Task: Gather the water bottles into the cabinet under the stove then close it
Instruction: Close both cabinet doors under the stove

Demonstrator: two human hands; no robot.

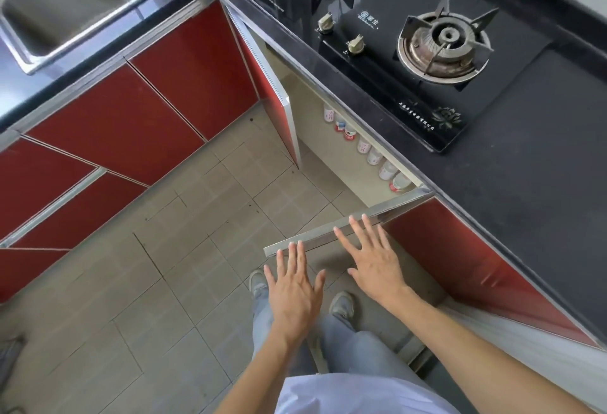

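Bare and flat, both hands reach forward with fingers spread, gripping nothing: the left hand (295, 285) and right hand (371, 259) have their fingertips at the metal top edge of the near cabinet door (331, 233), which stands ajar. Beyond it, the water bottles (368, 150) stand in a row along the front edge of the cabinet (315, 111) floor, under the stove (394, 39). The far door (272, 91) hangs open too.

The cabinet mouth (331, 137) is left clear between two open doors (279, 108), bottles (374, 155) lined along the back.
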